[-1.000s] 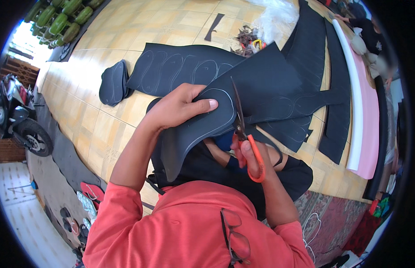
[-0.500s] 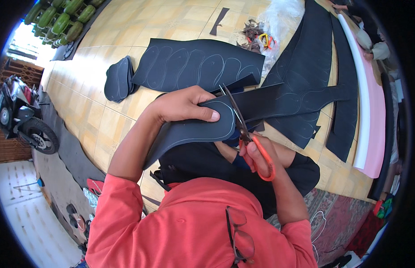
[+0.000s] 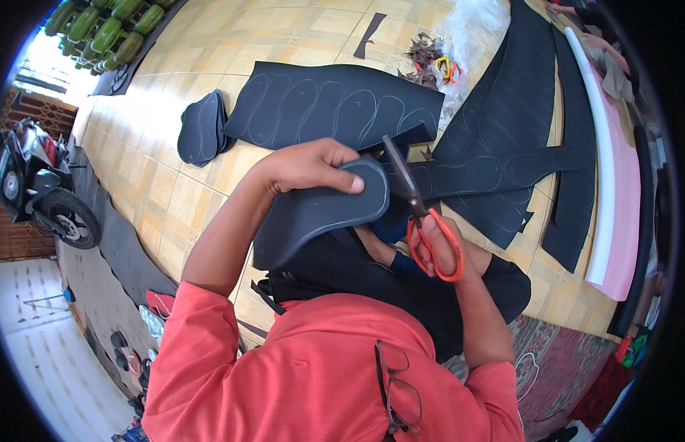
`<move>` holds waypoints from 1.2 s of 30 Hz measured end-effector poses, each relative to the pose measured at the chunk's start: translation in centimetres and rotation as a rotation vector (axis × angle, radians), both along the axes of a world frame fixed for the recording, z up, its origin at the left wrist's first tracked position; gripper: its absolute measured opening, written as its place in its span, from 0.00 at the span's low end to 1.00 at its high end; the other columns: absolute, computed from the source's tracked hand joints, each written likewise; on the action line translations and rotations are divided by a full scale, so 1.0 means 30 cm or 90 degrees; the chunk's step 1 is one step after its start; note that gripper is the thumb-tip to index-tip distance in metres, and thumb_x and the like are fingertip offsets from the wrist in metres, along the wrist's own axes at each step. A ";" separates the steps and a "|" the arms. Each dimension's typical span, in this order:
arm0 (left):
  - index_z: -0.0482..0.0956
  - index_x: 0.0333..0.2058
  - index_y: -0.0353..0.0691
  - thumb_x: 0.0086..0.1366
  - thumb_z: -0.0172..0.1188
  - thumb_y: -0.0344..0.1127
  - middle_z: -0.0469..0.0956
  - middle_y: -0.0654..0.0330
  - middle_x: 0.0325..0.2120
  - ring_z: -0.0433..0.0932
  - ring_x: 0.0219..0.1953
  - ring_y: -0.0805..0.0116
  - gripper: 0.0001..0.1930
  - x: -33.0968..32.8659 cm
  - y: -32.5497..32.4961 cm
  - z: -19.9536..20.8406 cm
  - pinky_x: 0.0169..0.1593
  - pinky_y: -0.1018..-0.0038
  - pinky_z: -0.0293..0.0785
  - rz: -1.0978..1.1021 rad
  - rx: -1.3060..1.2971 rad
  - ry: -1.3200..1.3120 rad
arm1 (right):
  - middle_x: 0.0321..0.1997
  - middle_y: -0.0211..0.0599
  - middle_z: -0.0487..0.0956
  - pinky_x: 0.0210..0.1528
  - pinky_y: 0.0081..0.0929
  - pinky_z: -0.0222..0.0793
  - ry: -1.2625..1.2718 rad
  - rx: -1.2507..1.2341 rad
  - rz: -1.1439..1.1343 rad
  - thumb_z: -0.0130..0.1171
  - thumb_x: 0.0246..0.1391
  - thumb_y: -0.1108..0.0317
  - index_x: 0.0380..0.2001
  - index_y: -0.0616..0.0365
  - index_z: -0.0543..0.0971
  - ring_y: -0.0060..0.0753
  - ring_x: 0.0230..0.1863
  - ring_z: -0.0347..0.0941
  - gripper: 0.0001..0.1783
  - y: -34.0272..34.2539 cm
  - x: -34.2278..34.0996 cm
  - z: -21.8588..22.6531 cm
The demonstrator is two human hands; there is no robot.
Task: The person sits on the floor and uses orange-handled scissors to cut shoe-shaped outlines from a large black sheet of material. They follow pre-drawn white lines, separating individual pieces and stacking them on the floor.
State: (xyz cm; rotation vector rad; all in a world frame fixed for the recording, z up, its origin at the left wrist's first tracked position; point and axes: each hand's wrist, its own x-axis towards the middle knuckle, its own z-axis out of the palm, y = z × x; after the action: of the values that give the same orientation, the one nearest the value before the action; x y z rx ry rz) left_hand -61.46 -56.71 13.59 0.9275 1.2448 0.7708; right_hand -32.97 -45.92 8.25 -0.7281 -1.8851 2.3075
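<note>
The black piece (image 3: 313, 214), shaped like a shoe sole, is held in the air over the person's lap (image 3: 342, 272), with its rounded end toward the scissors (image 3: 415, 200). The left hand (image 3: 309, 169) has its grip clamped on this piece, the thumb lying on top near the rounded end; its other fingers are mostly hidden. The right hand (image 3: 440, 247) has its grip closed around the orange handles, and the dark blades stand almost together, just beside the edge; whether they touch it, I cannot tell. I judge that the step in hand is trimming the piece around its curved end. The next move seems to call for turning the piece a little with the left hand and checking the edge, so that any leftover border can be cut evenly. Beyond the hands, a marked sheet (image 3: 306, 107) with pale sole outlines lies on the tiled floor (image 3: 169, 214), a stack of similar pieces (image 3: 200, 132) is beside its left end, and more black sheets (image 3: 497, 103) spread to the right.
</note>
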 end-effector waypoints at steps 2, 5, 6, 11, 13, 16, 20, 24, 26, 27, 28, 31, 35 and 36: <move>0.72 0.51 0.30 0.61 0.65 0.35 0.80 0.59 0.37 0.79 0.37 0.74 0.22 -0.016 -0.001 -0.004 0.39 0.74 0.78 0.235 0.054 0.026 | 0.17 0.32 0.69 0.16 0.21 0.63 0.054 -0.072 -0.046 0.41 0.68 0.45 0.33 0.64 0.73 0.22 0.14 0.66 0.29 -0.012 -0.010 -0.062; 0.60 0.59 0.35 0.59 0.62 0.26 0.76 0.51 0.43 0.81 0.38 0.66 0.31 -0.059 -0.001 0.005 0.39 0.68 0.82 0.543 0.148 -0.045 | 0.23 0.35 0.72 0.22 0.22 0.67 0.109 -0.118 -0.156 0.42 0.68 0.47 0.39 0.64 0.72 0.24 0.20 0.69 0.27 -0.069 -0.046 -0.148; 0.61 0.58 0.35 0.59 0.62 0.27 0.77 0.52 0.42 0.81 0.37 0.68 0.29 -0.064 -0.011 -0.001 0.36 0.69 0.82 0.583 0.170 -0.031 | 0.25 0.35 0.72 0.23 0.22 0.68 0.095 -0.112 -0.183 0.42 0.68 0.48 0.40 0.64 0.72 0.24 0.21 0.70 0.26 -0.083 -0.051 -0.166; 0.68 0.52 0.34 0.60 0.61 0.28 0.78 0.56 0.34 0.80 0.32 0.72 0.21 -0.072 -0.167 -0.125 0.31 0.76 0.78 0.710 0.109 0.064 | 0.24 0.34 0.71 0.22 0.22 0.68 0.037 -0.109 -0.215 0.46 0.67 0.51 0.40 0.64 0.71 0.25 0.21 0.70 0.23 -0.124 -0.022 -0.246; 0.69 0.51 0.33 0.60 0.60 0.28 0.78 0.56 0.34 0.79 0.31 0.73 0.20 -0.090 -0.261 -0.181 0.30 0.77 0.78 0.713 0.042 0.078 | 0.24 0.34 0.71 0.21 0.22 0.68 -0.014 -0.078 -0.198 0.45 0.68 0.52 0.41 0.63 0.71 0.24 0.20 0.70 0.21 -0.129 0.000 -0.274; 0.69 0.49 0.31 0.60 0.59 0.27 0.77 0.57 0.34 0.79 0.29 0.72 0.18 -0.131 -0.353 -0.228 0.30 0.77 0.78 0.650 -0.008 0.089 | 0.20 0.32 0.70 0.20 0.22 0.65 -0.029 -0.083 -0.201 0.50 0.66 0.53 0.37 0.65 0.71 0.23 0.17 0.68 0.20 -0.139 0.002 -0.276; 0.69 0.48 0.31 0.57 0.58 0.23 0.77 0.55 0.35 0.80 0.31 0.70 0.19 -0.080 -0.340 -0.141 0.34 0.74 0.81 0.643 0.016 -0.087 | 0.21 0.33 0.72 0.21 0.21 0.65 -0.013 -0.078 -0.209 0.50 0.65 0.56 0.37 0.64 0.71 0.23 0.17 0.68 0.18 -0.142 -0.030 -0.249; 0.70 0.50 0.33 0.55 0.59 0.20 0.77 0.54 0.41 0.80 0.41 0.67 0.22 0.152 -0.249 -0.102 0.45 0.70 0.80 0.644 0.095 -0.261 | 0.29 0.34 0.75 0.30 0.20 0.68 0.116 -0.128 -0.274 0.53 0.63 0.63 0.40 0.64 0.71 0.24 0.25 0.71 0.13 -0.163 -0.121 -0.172; 0.66 0.57 0.35 0.53 0.63 0.21 0.76 0.55 0.49 0.78 0.50 0.66 0.30 0.275 -0.214 -0.155 0.53 0.69 0.76 0.539 0.085 -0.254 | 0.31 0.33 0.74 0.35 0.20 0.68 0.167 -0.151 -0.296 0.54 0.60 0.66 0.40 0.63 0.72 0.23 0.30 0.71 0.11 -0.172 -0.169 -0.103; 0.66 0.58 0.35 0.53 0.63 0.22 0.75 0.56 0.51 0.75 0.53 0.66 0.31 0.324 -0.195 -0.162 0.57 0.68 0.73 0.488 0.077 -0.252 | 0.32 0.32 0.73 0.36 0.21 0.67 0.170 -0.061 -0.294 0.54 0.59 0.68 0.40 0.62 0.72 0.22 0.31 0.70 0.10 -0.159 -0.171 -0.087; 0.65 0.59 0.36 0.53 0.63 0.23 0.74 0.57 0.53 0.72 0.57 0.66 0.32 0.352 -0.180 -0.170 0.60 0.67 0.69 0.435 0.068 -0.246 | 0.32 0.31 0.72 0.37 0.21 0.66 0.174 0.026 -0.292 0.55 0.58 0.69 0.40 0.62 0.72 0.21 0.32 0.68 0.10 -0.149 -0.171 -0.077; 0.62 0.61 0.34 0.61 0.65 0.36 0.73 0.59 0.53 0.73 0.53 0.69 0.32 0.334 -0.147 -0.201 0.55 0.73 0.70 0.374 0.146 -0.292 | 0.32 0.27 0.70 0.38 0.22 0.62 0.134 0.072 -0.257 0.56 0.53 0.71 0.38 0.60 0.71 0.19 0.32 0.64 0.10 -0.118 -0.123 -0.025; 0.65 0.58 0.33 0.68 0.59 0.44 0.76 0.55 0.48 0.78 0.48 0.66 0.26 0.247 -0.041 -0.130 0.50 0.69 0.78 0.472 0.117 -0.397 | 0.31 0.25 0.68 0.36 0.20 0.60 0.096 0.058 -0.198 0.58 0.52 0.71 0.36 0.58 0.70 0.17 0.32 0.62 0.10 -0.119 -0.049 -0.020; 0.67 0.56 0.32 0.69 0.58 0.41 0.78 0.55 0.46 0.81 0.45 0.65 0.24 0.244 -0.018 -0.119 0.47 0.69 0.80 0.520 0.126 -0.359 | 0.30 0.25 0.67 0.36 0.20 0.60 0.092 0.068 -0.198 0.59 0.52 0.71 0.35 0.58 0.69 0.17 0.32 0.62 0.10 -0.128 -0.039 -0.026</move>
State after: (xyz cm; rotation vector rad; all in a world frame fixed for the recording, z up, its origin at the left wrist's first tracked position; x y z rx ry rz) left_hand -54.12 -57.26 10.03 0.2668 1.0237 1.6898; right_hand -34.16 -49.75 7.48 -0.7575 -1.6834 1.9977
